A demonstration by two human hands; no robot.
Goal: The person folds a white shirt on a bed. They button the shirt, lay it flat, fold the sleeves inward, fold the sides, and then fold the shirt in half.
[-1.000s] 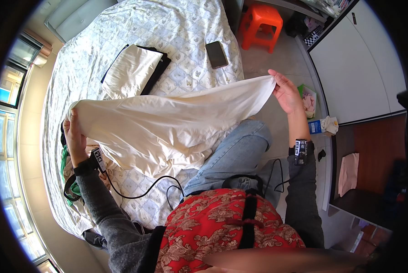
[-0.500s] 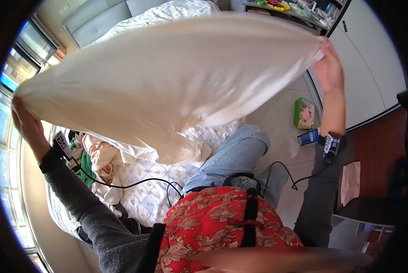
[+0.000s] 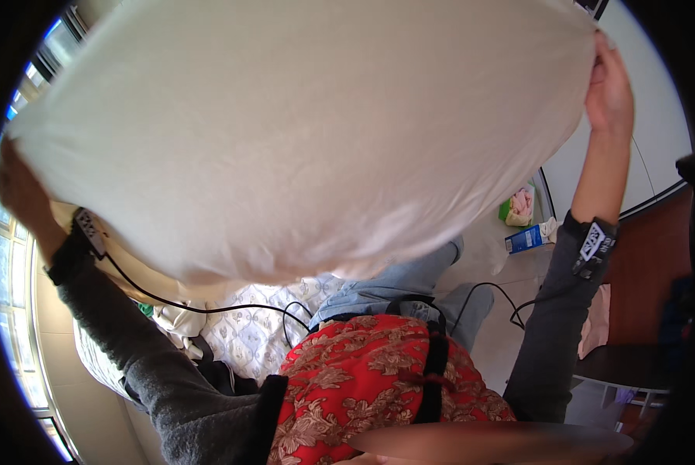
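A large cream-white cloth (image 3: 309,147) is stretched wide in the air between my two raised hands. Its kind, sheet or cover, I cannot make out. At the far left, my left hand (image 3: 26,182) is closed on one corner; the fingers are dark and partly blurred. On the upper right, my right hand (image 3: 611,89) pinches the opposite corner between thumb and fingers. The cloth billows toward me, its lower edge hanging over my knees and hiding most of what lies beyond.
A bed with a patterned white sheet (image 3: 247,322) is at my left, with crumpled clothes (image 3: 178,319) on it. On the floor at right are a green box holding pink cloth (image 3: 520,205) and a blue box (image 3: 524,239). Black cables (image 3: 200,310) run from my wrists to my waist.
Both hands have risen and moved farther apart. The cloth has swung up and spread out, now covering the far bed and desk that showed before.
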